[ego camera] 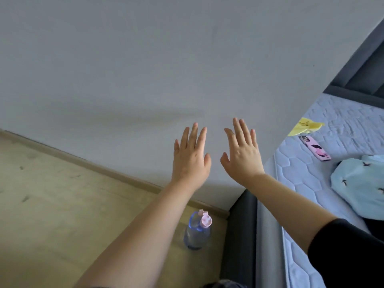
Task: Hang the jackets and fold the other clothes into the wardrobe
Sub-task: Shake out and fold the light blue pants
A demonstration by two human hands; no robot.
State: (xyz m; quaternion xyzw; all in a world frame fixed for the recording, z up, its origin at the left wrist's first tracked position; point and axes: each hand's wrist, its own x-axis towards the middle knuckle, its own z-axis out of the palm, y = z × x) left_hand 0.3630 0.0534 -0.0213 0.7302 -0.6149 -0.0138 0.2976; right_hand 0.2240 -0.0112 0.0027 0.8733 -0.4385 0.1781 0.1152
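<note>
Two bare hands are held out in front of a plain grey wall, backs toward the camera. The left hand (190,156) and the right hand (242,151) are raised side by side, just apart, and nothing is held. The fingers (194,134) of both are straight and spread.

Below the hands, a wooden floor (62,204) is seen on the left, and a clear bottle (197,231) with a pink lid stands on it beside a dark bed frame (241,235). On the right, a bed (307,179) with a quilted pale mattress is seen. A light blue garment (359,183) with small dark marks lies bunched on it at the right edge, near the right arm. Farther along the bed, a yellow cloth (306,126) and a phone (314,147) in a pink case lie close together.

No wardrobe, hanger or jacket is in view. The task appears to be at its very start, with no clothing yet taken up. For the next move, the hands would likely need to be turned right toward the bed, so the blue garment can be gripped and spread for folding.
</note>
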